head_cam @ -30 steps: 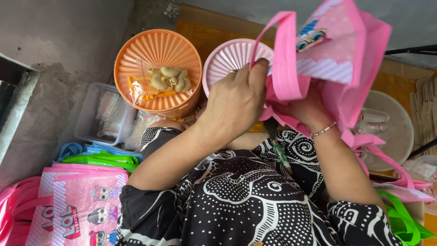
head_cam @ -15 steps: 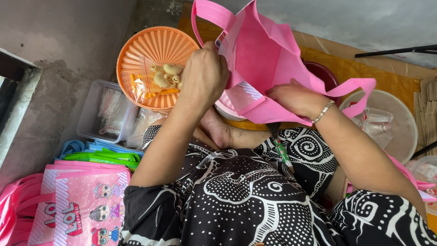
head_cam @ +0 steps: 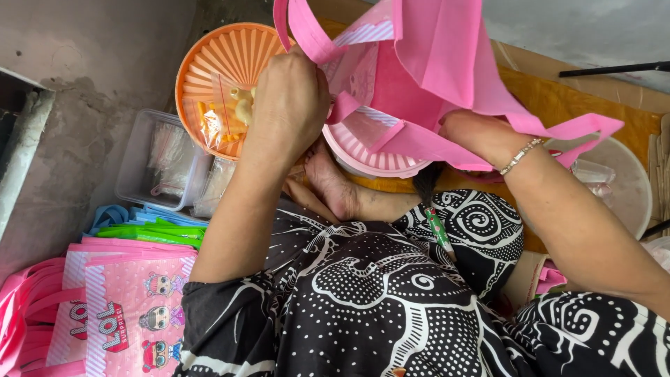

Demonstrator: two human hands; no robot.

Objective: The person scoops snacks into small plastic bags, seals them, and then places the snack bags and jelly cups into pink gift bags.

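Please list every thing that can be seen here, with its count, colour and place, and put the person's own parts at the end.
open bag: one, pink, held up at top centre
orange basket: one, top left, with snack packets inside
pink basket: one, under the open bag
clear box: one, left of the orange basket
flat bags: a stack, pink, bottom left
folded bags: several, green and blue, above the stack
left hand: grips the open bag's edge
right hand: at the bag, partly hidden
bracelet: one, right wrist

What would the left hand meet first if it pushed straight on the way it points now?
Likely the orange basket with its snack packet: the left hand, gripping the pink bag, points up-frame over it, though depth is unclear.
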